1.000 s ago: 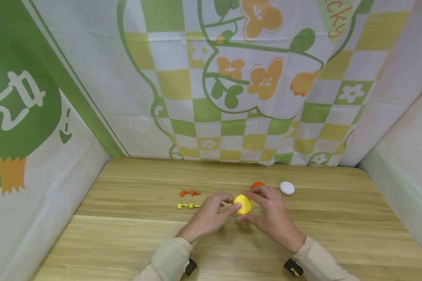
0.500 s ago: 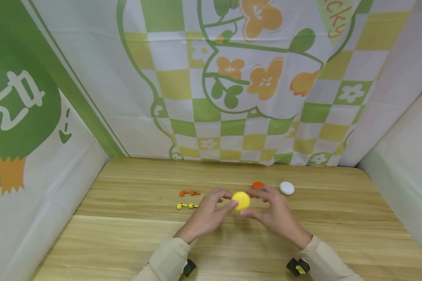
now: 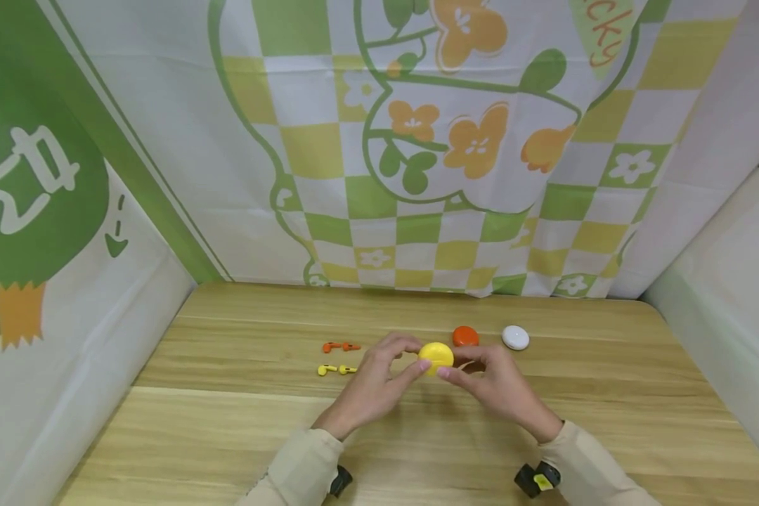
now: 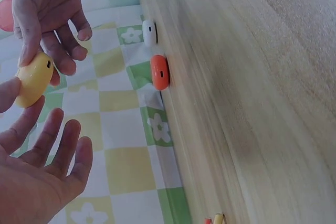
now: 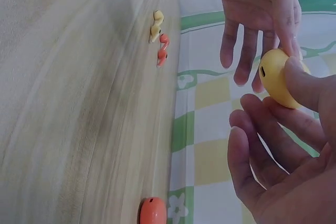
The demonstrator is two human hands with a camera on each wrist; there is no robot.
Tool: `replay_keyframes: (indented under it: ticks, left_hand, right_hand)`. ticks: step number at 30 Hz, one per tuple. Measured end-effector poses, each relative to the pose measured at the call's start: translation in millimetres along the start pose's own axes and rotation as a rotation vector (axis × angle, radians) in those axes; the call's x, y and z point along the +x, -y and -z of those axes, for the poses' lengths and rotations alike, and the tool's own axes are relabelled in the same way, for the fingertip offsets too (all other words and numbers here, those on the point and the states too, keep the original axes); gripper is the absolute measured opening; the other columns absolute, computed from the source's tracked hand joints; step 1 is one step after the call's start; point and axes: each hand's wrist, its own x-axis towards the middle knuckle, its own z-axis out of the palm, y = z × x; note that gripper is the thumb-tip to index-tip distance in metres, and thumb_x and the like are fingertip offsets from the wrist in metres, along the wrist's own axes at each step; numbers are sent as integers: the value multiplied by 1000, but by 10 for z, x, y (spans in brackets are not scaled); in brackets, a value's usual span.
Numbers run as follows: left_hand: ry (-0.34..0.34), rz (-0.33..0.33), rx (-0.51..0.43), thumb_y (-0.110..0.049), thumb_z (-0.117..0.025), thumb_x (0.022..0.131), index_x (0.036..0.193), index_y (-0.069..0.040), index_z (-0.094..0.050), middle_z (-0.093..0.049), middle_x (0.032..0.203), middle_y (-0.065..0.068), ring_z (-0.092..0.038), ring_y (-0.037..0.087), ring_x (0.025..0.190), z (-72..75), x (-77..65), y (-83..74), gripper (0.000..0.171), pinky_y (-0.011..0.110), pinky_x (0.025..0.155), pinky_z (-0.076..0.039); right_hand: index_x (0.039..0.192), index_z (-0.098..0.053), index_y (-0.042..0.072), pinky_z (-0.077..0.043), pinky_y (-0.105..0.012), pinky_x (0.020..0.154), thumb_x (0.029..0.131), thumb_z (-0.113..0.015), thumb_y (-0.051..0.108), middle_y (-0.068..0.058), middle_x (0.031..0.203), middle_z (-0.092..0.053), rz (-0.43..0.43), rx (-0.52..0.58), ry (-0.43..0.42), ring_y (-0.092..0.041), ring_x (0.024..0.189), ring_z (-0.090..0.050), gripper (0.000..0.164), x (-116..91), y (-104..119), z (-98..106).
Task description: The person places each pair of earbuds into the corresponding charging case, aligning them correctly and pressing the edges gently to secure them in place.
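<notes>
Both hands hold a round yellow earbud case (image 3: 436, 355) above the table. My left hand (image 3: 374, 379) pinches its left side, thumb on the near face. On the right side my right hand (image 3: 498, 385) pinches it the same way, thumb at the lower edge. The case looks closed, and a small dark port shows on its underside edge in the left wrist view (image 4: 35, 80). The other fingers of each hand spread loosely below it in the wrist views. Two yellow earbuds (image 3: 327, 370) and two orange earbuds (image 3: 332, 347) lie in rows left of the hands.
An orange earbud case (image 3: 465, 336) sits on the wooden table (image 3: 240, 436) just behind my right hand. A white case (image 3: 515, 338) stands to its right. A patterned cloth (image 3: 417, 232) hangs behind the table, with printed panels at both sides.
The yellow case has been turned in the fingers and raised slightly. My right thumb has shifted onto its near side, and the right fingers have moved off the orange case, which shows more.
</notes>
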Motion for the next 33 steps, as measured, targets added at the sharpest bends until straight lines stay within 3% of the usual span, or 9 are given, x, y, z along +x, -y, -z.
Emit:
replay_keyframes:
  ticks: [8,18,33]
  left_hand:
    - [1,3,12,-40,-64,101,121,-15,-68,-62,130,2,-55,20,124,6,18,-11,33,53,103,-44]
    - [-18,2,7,-39,-59,103,113,-15,-69,-61,129,3,-54,23,125,19,41,-64,27,53,105,-42]
    - [-29,24,27,-42,-49,107,103,-13,-73,-62,120,2,-57,24,117,62,69,-83,38,55,100,-45]
  right_hand:
    - [114,-76,0,-58,-32,79,92,-76,11,-8,106,-76,-12,58,-13,-17,90,-70,24,-2,12,2]
    - [113,-76,0,-59,-33,78,91,-76,9,-9,104,-76,9,93,-18,-17,86,-70,24,-13,21,-4]
    - [115,-75,1,-59,-34,76,90,-77,9,-8,107,-75,61,119,-18,-16,88,-70,26,-9,38,-25]
